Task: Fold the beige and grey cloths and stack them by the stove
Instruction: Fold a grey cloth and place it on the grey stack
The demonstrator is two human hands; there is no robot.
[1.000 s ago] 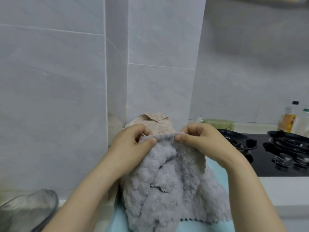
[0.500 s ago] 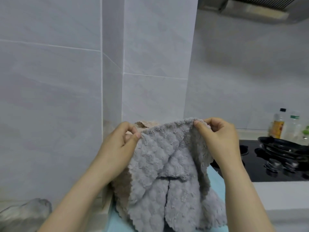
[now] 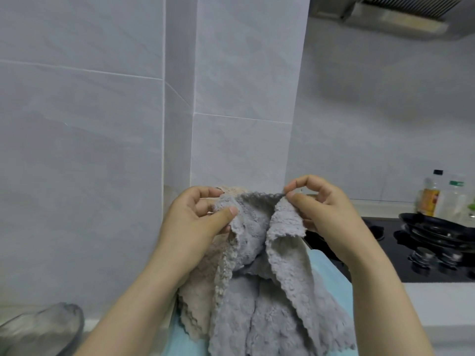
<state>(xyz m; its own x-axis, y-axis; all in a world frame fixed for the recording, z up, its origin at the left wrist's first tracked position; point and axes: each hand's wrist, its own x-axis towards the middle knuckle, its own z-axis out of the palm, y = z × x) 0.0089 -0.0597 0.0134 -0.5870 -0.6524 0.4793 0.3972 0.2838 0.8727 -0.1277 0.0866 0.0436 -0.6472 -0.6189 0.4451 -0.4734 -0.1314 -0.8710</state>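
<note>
Low at far left, a glass bowl [image 3: 43, 327] by the tiled wall; next along, the left hand [image 3: 195, 222], raised before the wall corner, thumb and curled fingers pinched on the upper left corner of the grey cloth [image 3: 257, 317]; beneath that hand, the beige cloth [image 3: 198, 291] hanging crumpled against the grey one's left side, whether gripped along with it or merely caught behind impossible to tell; in the middle, the grey cloth held up in the air, top edge sagging between the two pinches, side edges curled inward, lower part draping down over a light blue surface [image 3: 326, 271]; to the right, the right hand [image 3: 329, 217], thumb and forefinger nipped on the upper right corner; further right, the black stove [image 3: 385, 253] with a dark pan [image 3: 437, 227] on it and bottles [image 3: 431, 196] behind; no folded stack visible beside it. By the look of it, early in the task: finding corners and spreading the grey cloth ahead of a first fold. Called for next, probably: drawing the pinches apart to tauten the top edge, shaking the beige cloth free, then laying the grey flat; otherwise, a risk of folding both together.
</note>
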